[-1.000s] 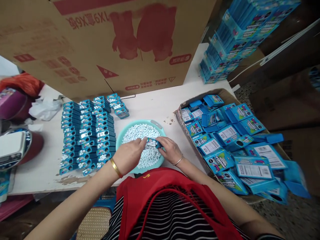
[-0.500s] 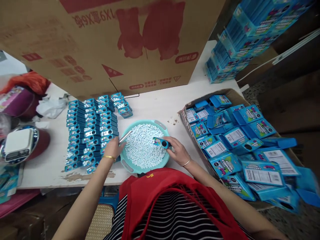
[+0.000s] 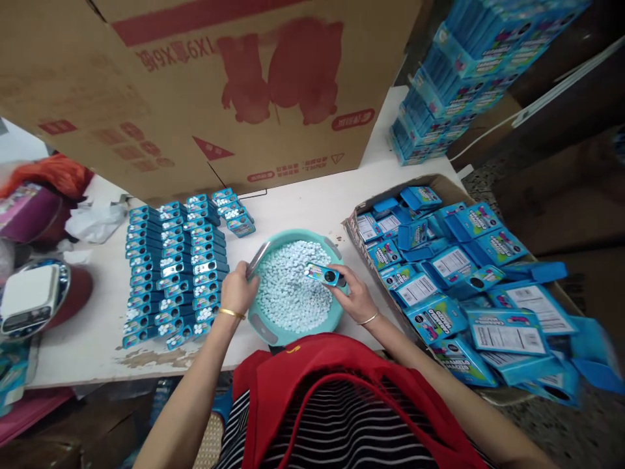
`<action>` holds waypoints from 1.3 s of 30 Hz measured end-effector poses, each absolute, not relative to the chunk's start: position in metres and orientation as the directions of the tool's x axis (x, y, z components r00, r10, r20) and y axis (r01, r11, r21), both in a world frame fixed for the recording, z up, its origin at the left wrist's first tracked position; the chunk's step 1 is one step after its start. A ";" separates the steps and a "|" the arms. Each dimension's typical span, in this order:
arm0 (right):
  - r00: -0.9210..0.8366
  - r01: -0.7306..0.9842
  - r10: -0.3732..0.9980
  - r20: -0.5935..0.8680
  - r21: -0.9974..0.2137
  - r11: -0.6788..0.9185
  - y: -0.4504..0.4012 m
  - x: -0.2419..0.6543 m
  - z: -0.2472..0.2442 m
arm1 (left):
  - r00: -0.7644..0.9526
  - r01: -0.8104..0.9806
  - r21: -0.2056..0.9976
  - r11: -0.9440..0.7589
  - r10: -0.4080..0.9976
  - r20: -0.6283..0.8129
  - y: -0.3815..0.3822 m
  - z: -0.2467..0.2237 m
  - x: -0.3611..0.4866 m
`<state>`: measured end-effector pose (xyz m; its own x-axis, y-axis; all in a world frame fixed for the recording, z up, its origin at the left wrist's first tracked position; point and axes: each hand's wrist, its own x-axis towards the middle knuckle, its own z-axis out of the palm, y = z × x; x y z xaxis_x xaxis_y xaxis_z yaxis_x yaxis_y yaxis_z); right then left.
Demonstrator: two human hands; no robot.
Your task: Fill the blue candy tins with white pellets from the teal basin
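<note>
My left hand (image 3: 238,290) is closed around a slim silvery metal tool (image 3: 258,259) at the left rim of a turquoise basin (image 3: 291,233). The tool slants up and right; its exact kind is unclear. Small pale-blue and white candies (image 3: 288,293) fill the basin. Above their right side, my right hand (image 3: 355,296) grips a small blue candy box (image 3: 323,273) by its right end. A round dark hole shows in that box's upper face, with a few candies at its left end.
Rows of upright blue boxes (image 3: 170,268) with candies on top stand left of the basin. An open carton (image 3: 352,228) of blue boxes lies right. Behind stand a large cardboard box (image 3: 288,140) and stacked blue packs (image 3: 434,98). A scale (image 3: 29,291) sits far left.
The camera view has shifted somewhat. My left hand has moved right to the basin's rim, and the metal tool points up more steeply. My right hand still holds the box over the candies.
</note>
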<state>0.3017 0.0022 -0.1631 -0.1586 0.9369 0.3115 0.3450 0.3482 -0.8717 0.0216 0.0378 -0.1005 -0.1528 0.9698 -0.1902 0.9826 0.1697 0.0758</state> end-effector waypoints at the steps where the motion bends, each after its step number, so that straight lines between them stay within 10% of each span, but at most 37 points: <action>1: -0.152 0.347 0.938 0.310 -0.872 0.345 0.003 0.303 -0.163 | -0.136 0.985 0.082 0.152 0.975 -0.177 0.042 -0.104 0.021; 11: -0.136 0.307 0.944 0.302 -0.893 0.330 0.003 0.301 -0.166 | -0.139 0.984 0.071 0.162 0.957 -0.254 0.069 -0.155 -0.023; 18: -0.165 0.285 0.944 0.287 -0.902 0.324 0.007 0.284 -0.166 | 0.107 0.708 0.698 -0.108 0.993 0.045 0.035 -0.122 0.053; 31: -0.241 0.303 0.919 0.312 -0.875 0.377 0.000 0.281 -0.179 | 0.348 0.577 0.793 -0.195 0.937 -0.023 0.031 -0.103 0.118; 35: -0.133 0.255 0.961 0.244 -0.928 0.271 0.003 0.295 -0.170 | 0.131 0.738 0.673 -0.048 0.989 -0.073 0.043 -0.119 0.071; 39: -0.003 0.197 0.981 0.196 -0.961 0.193 0.008 0.312 -0.169 | 0.063 0.984 0.179 -0.003 0.942 -0.330 0.048 -0.152 0.025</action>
